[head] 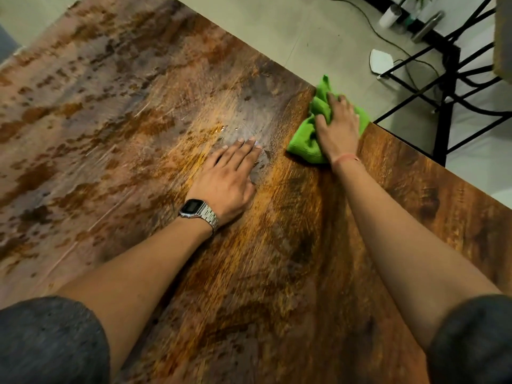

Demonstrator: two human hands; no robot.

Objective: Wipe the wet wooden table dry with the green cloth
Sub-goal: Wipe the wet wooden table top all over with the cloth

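My two bare forearms, sleeves pushed up.
I see dark grey sleeves (50, 339) bunched near both elbows, a silver metal-link digital watch (197, 210) on my left wrist, and a thin pink band (346, 157) around my right wrist.

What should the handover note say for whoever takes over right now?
Left hand: flat on the wooden table, holding nothing, fingertips at a shiny water patch.
Right hand: gripping the bunched green cloth at the table's far edge.
Done: cannot tell how much has been wiped.
Left: the wet patch beside the left fingertips; sweep the cloth left over it, then check the rest of the top.
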